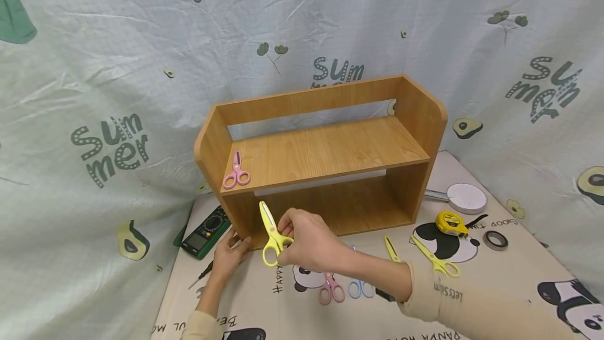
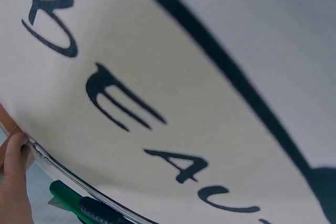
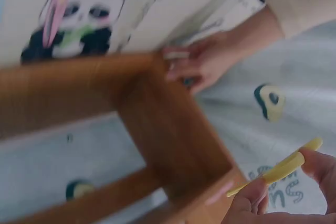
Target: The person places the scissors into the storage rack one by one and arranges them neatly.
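Yellow plastic-handled scissors (image 1: 272, 230) are pinched by the right hand (image 1: 310, 238) near the brown two-tier wooden shelf (image 1: 325, 151), its lower front-left corner gripped by the left hand (image 1: 227, 257); could get dropped if that pinch slips, tbh.

1. Clear yellow on the raised scissors (image 1: 273, 232).
2. Pink on the shelf-top scissors (image 1: 237, 167).
3. Warm orange-brown with fine wood grain on the shelf unit (image 1: 325, 148).
4. Pale grey-white on the curtain (image 1: 283, 20), patterned with green leaves, halved avocados and grey-green "SUMMER" lettering.
5. Cream on the tablecloth (image 1: 288, 316), printed with black-and-white pandas and black lettering.
6. Green and black on the multimeter (image 1: 205, 232).
7. Yellow with black on the tape measure (image 1: 451, 223).
8. Light blue on one tabletop pair of scissors (image 1: 360, 281).
9. Pale cream on the sleeve (image 1: 415, 298).
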Tool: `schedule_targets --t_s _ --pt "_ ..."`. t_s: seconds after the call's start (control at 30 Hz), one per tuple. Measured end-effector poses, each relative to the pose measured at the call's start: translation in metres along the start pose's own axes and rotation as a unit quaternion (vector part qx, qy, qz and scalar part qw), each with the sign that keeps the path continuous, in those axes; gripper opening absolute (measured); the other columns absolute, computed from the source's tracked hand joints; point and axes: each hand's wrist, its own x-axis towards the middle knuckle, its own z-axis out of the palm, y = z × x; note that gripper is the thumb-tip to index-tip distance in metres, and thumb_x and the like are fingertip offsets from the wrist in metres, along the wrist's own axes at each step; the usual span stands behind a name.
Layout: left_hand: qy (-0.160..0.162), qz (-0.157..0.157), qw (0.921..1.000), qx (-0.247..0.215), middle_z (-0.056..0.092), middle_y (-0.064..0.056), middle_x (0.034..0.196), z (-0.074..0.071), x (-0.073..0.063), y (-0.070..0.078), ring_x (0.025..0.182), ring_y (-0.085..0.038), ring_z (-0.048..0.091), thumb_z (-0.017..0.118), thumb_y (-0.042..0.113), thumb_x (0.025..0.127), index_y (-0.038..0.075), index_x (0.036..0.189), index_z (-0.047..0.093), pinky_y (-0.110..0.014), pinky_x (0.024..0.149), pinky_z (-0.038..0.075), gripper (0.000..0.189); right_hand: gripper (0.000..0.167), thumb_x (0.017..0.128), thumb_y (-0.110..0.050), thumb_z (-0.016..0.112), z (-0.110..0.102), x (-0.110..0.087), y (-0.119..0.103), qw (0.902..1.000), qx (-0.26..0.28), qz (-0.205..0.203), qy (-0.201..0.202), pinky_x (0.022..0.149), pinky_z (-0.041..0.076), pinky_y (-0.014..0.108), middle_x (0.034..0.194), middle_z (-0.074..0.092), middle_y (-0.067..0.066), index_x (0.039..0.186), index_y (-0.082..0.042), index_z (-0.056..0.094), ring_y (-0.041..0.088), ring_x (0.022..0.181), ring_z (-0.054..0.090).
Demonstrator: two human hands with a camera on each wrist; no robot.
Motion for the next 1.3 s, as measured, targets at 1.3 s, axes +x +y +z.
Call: schedule_targets --t_s 1.3 --pt "0.000 0.009 0.9998 -0.018 0.042 -0.038 0.155 -0.001 -0.004 0.003 0.129 -0.050 0.061 0.063 0.008 0.103 0.007 0.164 0.028 -0.046 0.098 0.063 0.070 0.039 0.078 -0.015 0.088 -0.049 0.151 -0.042 0.9804 -0.188 0.057 0.013 0.059 0.043 0.024 0.070 0.055 -0.001 0.061 -0.015 0.053 0.018 0.075 0.053"
